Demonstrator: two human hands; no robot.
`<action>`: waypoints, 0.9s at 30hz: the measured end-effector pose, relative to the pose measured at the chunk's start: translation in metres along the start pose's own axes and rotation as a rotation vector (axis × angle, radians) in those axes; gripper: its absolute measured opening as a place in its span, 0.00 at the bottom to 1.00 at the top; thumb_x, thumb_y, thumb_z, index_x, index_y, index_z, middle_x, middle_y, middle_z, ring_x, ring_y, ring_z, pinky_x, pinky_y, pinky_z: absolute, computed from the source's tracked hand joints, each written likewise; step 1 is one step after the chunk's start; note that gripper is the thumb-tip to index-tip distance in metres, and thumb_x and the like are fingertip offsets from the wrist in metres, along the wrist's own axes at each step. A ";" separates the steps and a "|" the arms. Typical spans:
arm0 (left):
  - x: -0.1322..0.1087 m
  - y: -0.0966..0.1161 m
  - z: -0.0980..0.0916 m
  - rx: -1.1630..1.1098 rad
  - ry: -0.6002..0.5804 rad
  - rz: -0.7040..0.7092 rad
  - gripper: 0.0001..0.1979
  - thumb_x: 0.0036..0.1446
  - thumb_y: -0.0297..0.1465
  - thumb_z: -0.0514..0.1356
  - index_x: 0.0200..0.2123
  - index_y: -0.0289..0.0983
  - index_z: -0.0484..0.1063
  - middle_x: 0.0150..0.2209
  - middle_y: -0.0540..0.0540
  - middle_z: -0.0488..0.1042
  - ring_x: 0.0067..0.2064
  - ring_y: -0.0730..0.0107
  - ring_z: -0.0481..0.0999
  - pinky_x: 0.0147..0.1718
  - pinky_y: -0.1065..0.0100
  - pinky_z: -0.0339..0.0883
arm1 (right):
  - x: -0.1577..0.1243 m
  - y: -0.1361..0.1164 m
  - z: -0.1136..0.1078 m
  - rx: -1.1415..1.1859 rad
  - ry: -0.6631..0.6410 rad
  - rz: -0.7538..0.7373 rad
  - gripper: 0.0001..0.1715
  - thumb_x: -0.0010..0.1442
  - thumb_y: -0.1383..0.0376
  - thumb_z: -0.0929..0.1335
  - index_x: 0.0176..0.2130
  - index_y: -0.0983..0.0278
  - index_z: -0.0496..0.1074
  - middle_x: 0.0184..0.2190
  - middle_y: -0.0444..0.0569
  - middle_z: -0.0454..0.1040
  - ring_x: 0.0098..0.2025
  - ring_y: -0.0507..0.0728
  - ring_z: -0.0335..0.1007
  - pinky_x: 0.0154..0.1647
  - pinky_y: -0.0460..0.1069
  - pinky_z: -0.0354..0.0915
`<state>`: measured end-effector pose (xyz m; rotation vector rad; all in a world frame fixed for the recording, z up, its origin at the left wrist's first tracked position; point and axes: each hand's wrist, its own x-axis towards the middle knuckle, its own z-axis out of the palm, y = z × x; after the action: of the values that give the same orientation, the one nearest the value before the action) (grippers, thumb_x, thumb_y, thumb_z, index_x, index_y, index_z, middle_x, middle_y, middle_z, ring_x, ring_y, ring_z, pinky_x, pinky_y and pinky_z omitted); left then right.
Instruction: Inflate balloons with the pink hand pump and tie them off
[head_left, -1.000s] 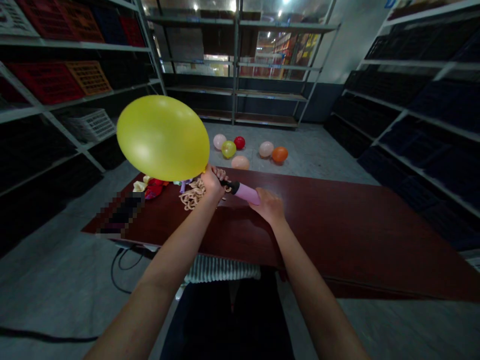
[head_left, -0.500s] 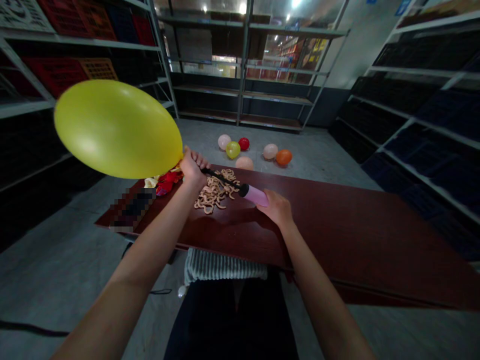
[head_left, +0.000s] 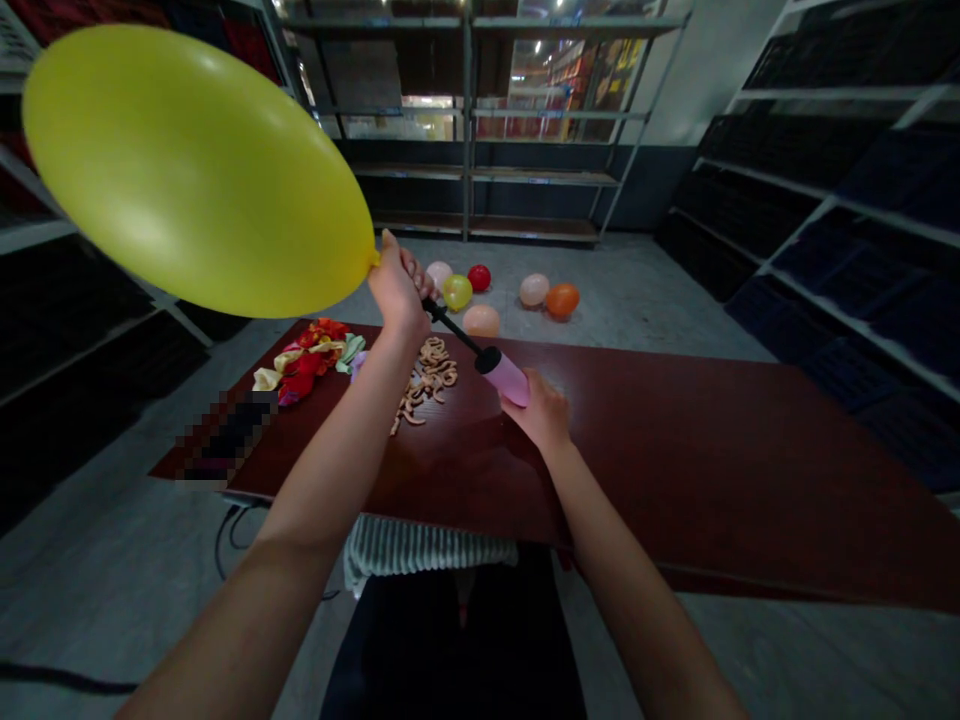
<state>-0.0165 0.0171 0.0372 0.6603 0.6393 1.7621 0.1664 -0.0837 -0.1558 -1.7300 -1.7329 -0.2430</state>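
A large inflated yellow balloon [head_left: 195,175] fills the upper left, tilted up and away to the left. My left hand [head_left: 397,285] is closed around its neck and the tip end of a hand balloon pump [head_left: 508,378]; the nozzle itself is hidden by the fingers. The pump's black rod shows between my two hands. My right hand [head_left: 546,412] is wrapped round the pink barrel of the pump. Below the pump, a heap of small tan curved pieces [head_left: 431,378] lies on the dark red-brown table [head_left: 675,450]. Limp, uninflated balloons [head_left: 300,368] in several colours lie left of that heap.
A pixelated dark object [head_left: 229,440] rests at the table's left end. Beyond the table, several inflated balloons, among them an orange balloon [head_left: 562,300] and a red balloon [head_left: 478,278], sit on the floor. Metal shelves [head_left: 465,180] stand at the back, crate-filled racks on both sides.
The yellow balloon looks larger and has risen up and left. My left hand has risen with it, and the pump now slants more steeply. The limp balloons show more fully.
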 end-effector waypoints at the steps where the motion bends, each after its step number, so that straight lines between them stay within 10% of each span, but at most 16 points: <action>1: -0.001 -0.010 0.005 0.010 -0.005 -0.011 0.26 0.72 0.46 0.52 0.23 0.40 0.51 0.15 0.57 0.44 0.14 0.78 0.46 0.15 0.69 0.44 | 0.001 0.000 0.000 0.004 0.004 0.015 0.22 0.59 0.53 0.70 0.48 0.63 0.71 0.37 0.53 0.80 0.37 0.61 0.77 0.34 0.50 0.62; 11: -0.034 -0.096 0.000 0.021 0.037 -0.155 0.29 0.70 0.46 0.54 0.19 0.40 0.52 0.12 0.57 0.48 0.11 0.78 0.49 0.12 0.71 0.45 | 0.003 0.003 -0.003 -0.030 -0.009 0.092 0.22 0.58 0.52 0.71 0.48 0.61 0.70 0.38 0.51 0.80 0.38 0.61 0.77 0.31 0.49 0.58; 27: -0.030 -0.025 -0.102 -0.182 0.322 -0.126 0.26 0.71 0.34 0.52 0.20 0.38 0.46 0.14 0.58 0.45 0.13 0.80 0.47 0.15 0.73 0.46 | -0.001 -0.007 -0.004 -0.196 -0.170 -0.221 0.22 0.59 0.55 0.71 0.50 0.61 0.72 0.43 0.52 0.80 0.42 0.60 0.74 0.39 0.49 0.60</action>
<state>-0.0646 -0.0153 -0.0552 0.2067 0.7110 1.7969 0.1606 -0.0876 -0.1511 -1.7363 -2.0884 -0.3837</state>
